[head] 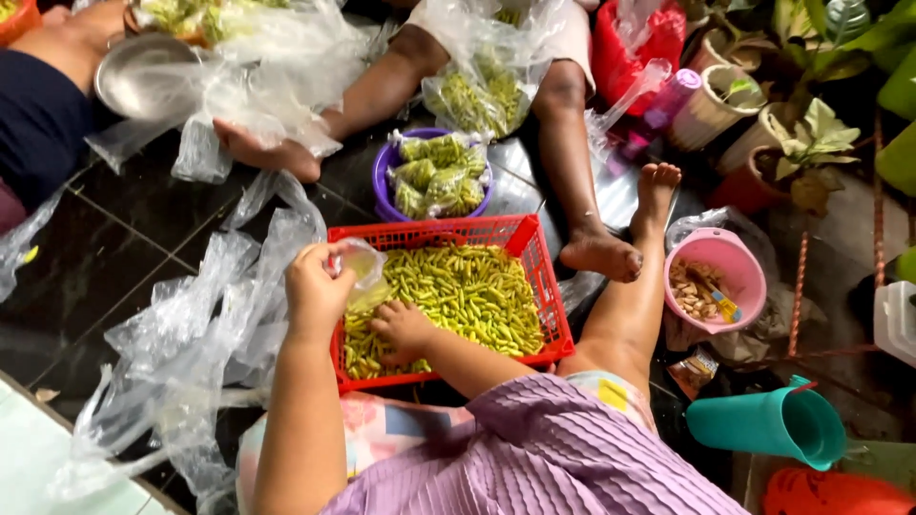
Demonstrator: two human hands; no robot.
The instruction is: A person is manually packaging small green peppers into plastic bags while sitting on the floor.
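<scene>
One red basket [537, 277] of green chilies [468, 291], too many to count. Left hand [315, 291] closed around one plastic bag [363, 269]; right hand [403, 329] loosely open, fingertips buried in chilies.

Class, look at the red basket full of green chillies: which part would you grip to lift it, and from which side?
Grip the red basket by its raised rim on the two short sides, hands coming from outside. The walls are open mesh and the middle is heaped with green chillies, so the rim is probably the firmest hold.
</scene>
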